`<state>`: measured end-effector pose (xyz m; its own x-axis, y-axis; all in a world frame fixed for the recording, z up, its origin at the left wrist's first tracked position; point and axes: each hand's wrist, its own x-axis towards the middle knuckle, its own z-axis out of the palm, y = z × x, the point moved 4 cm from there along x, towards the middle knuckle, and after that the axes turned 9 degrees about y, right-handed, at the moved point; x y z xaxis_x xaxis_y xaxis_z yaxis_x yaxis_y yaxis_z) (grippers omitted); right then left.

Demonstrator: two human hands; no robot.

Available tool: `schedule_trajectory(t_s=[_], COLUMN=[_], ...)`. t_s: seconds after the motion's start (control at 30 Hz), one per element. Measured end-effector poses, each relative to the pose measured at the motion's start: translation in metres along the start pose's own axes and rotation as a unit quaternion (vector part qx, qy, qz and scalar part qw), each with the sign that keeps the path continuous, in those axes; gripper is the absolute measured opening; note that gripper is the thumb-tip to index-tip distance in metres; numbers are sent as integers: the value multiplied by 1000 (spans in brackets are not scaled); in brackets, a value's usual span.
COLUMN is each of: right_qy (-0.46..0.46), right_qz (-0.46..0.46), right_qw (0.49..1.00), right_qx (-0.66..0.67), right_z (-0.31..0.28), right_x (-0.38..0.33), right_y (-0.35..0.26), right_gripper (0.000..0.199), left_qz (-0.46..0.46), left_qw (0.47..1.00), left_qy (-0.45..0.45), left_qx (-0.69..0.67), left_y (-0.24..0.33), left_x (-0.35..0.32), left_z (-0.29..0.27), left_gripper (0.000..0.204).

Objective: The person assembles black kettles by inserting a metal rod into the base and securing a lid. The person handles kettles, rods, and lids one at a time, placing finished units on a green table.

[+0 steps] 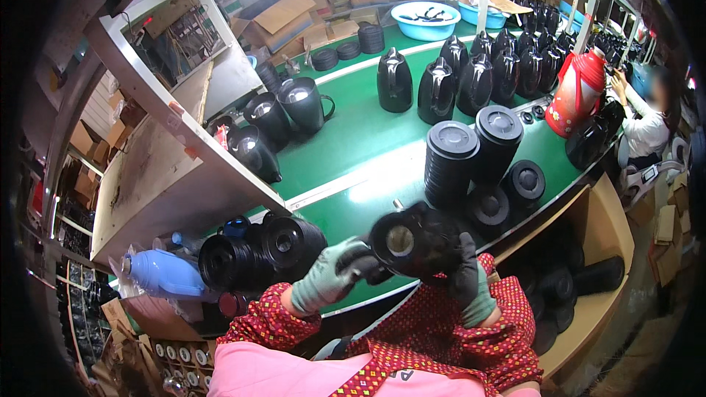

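Jug, glossy black with a pale round opening, gripped in both hands.

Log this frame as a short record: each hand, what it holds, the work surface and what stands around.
Left hand: gloved, fingers closed on a dark piece; whether it joins the vessel is unclear
Right hand: gloved, gripping the side of a black vessel
Held vessel: tilted, round end toward the camera
Surface: green bench
Behind: upright black jugs, light blue basin
Right: stacked black discs, red flask, open cardboard box
Left: blue flask
Other person: far right
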<state>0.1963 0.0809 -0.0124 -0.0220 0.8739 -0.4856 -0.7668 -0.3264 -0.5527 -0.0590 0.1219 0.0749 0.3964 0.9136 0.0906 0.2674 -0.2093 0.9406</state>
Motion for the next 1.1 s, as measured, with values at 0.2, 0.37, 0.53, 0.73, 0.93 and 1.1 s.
schedule_trajectory(t_s=[0.2,0.37,0.53,0.73,0.93,1.1], right_qy=[35,15,7,29,30,22], right_qz=[-276,-364,-350,-336,-336,-340], right_qw=[929,841,823,828,813,813], right_qx=[-245,-400,-447,-448,-474,-472], right_z=[-26,-27,-17,-22,-16,-8], right_x=[27,4,12,11,10,13], right_y=[34,32,31,26,22,22], right_gripper=[49,40,36,31,28,28], left_qz=[-26,-44,-135,-49,-134,-114], left_qw=[979,954,887,843,763,743], left_qy=[171,295,392,463,402,370], left_qx=[-108,-23,204,268,488,546], left_y=[-37,-92,-166,-159,-191,-212], left_x=[101,251,339,351,346,321], left_z=[-64,-68,-73,-90,-208,-244], left_gripper=[48,30,51,70,84,73])
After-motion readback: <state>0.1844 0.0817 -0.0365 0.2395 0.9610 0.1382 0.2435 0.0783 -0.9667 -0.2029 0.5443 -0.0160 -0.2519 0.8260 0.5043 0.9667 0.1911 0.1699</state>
